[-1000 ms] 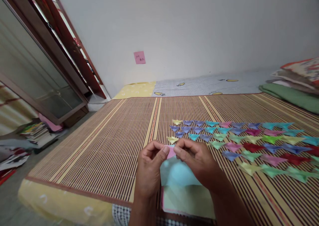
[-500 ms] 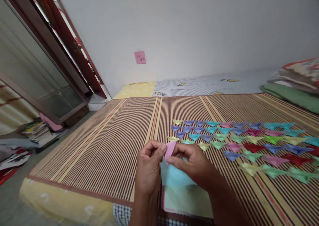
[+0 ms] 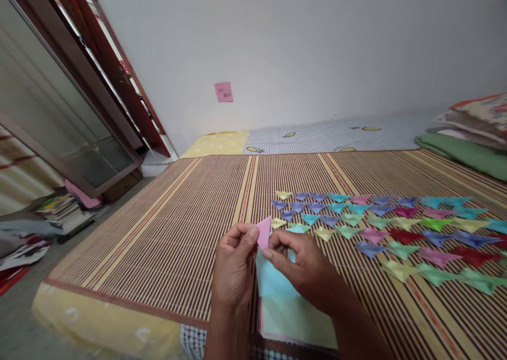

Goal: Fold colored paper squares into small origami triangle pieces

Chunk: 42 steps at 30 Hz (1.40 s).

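A small pink folded paper triangle (image 3: 264,234) is held up above the mat, one point upward. My left hand (image 3: 236,259) pinches its left edge between thumb and forefinger. My right hand (image 3: 299,257) is closed, with thumb and forefinger at the paper's lower right corner. Below the hands lie light blue sheets of paper (image 3: 275,278) and a pale green sheet (image 3: 297,317) with a pink edge under it. Just right of my hands, several rows of folded paper shapes (image 3: 372,236) in many colours rest on the mat.
A striped woven mat (image 3: 158,233) covers the bed. Folded bedding (image 3: 467,151) is piled at the far right. A pink note (image 3: 224,92) sticks to the white wall. On the floor at left, books (image 3: 63,212) are stacked beside a glass-panelled door (image 3: 71,101).
The pink paper has turned more upright and shifted slightly left and up. My right fingers have slid down to its lower corner, showing more of its face.
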Each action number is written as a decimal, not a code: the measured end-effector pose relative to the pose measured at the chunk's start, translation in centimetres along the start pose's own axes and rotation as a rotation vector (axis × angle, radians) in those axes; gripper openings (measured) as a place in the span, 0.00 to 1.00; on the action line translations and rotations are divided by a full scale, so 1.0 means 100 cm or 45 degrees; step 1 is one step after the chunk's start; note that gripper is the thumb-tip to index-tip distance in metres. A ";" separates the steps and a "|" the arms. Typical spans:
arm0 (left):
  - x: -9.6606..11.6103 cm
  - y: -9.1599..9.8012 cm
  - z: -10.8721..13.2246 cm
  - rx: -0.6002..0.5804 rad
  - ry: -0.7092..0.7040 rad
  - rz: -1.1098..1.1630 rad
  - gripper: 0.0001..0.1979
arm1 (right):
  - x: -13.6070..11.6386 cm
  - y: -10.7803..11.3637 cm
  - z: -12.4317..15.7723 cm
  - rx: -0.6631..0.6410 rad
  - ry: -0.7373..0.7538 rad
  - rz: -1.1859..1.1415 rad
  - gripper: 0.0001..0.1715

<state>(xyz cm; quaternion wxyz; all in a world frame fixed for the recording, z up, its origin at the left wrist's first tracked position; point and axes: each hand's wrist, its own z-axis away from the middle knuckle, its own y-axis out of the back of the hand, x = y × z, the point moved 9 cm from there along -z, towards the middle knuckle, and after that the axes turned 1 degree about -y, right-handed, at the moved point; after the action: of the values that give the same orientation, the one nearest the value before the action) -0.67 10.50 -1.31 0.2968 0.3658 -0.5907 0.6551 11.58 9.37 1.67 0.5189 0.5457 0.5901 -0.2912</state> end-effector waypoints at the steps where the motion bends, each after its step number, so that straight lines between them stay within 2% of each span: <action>1: 0.000 0.001 0.000 -0.002 0.010 -0.002 0.19 | 0.000 0.002 0.000 0.003 0.008 -0.003 0.12; 6: -0.001 -0.003 -0.001 -0.094 -0.012 -0.045 0.17 | -0.001 0.024 0.000 0.198 0.062 -0.092 0.09; 12: -0.004 -0.006 -0.001 -0.126 -0.058 -0.075 0.15 | -0.005 0.019 -0.001 0.225 0.071 -0.113 0.06; 15: -0.001 -0.006 0.001 -0.042 -0.137 -0.153 0.14 | -0.014 0.023 0.003 0.386 0.133 0.037 0.08; 19: 0.013 -0.002 0.011 0.179 -0.361 -0.330 0.11 | -0.038 0.027 0.013 0.644 0.367 0.336 0.11; 21: 0.019 -0.009 0.017 0.153 -0.441 -0.447 0.07 | -0.045 0.025 0.016 0.697 0.475 0.405 0.11; 23: 0.023 -0.019 0.023 0.071 -0.500 -0.569 0.04 | -0.048 0.024 0.018 0.723 0.534 0.442 0.10; 26: 0.025 -0.028 0.028 -0.009 -0.547 -0.718 0.06 | -0.046 0.025 0.019 0.753 0.552 0.502 0.09; 32: 0.027 -0.027 0.029 0.029 -0.578 -0.890 0.07 | -0.045 0.026 0.020 0.766 0.562 0.517 0.08; 37: 0.024 -0.025 0.027 0.008 -0.577 -0.795 0.07 | -0.043 0.029 0.020 0.780 0.466 0.428 0.09; 42: 0.024 -0.020 0.031 0.087 -0.581 -0.679 0.08 | -0.034 0.034 0.019 0.784 0.364 0.190 0.13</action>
<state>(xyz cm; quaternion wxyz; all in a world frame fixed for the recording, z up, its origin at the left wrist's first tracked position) -0.01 7.57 1.89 0.3054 0.6538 -0.5031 0.4756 14.88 7.30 5.01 0.2619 0.7537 0.4996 -0.3373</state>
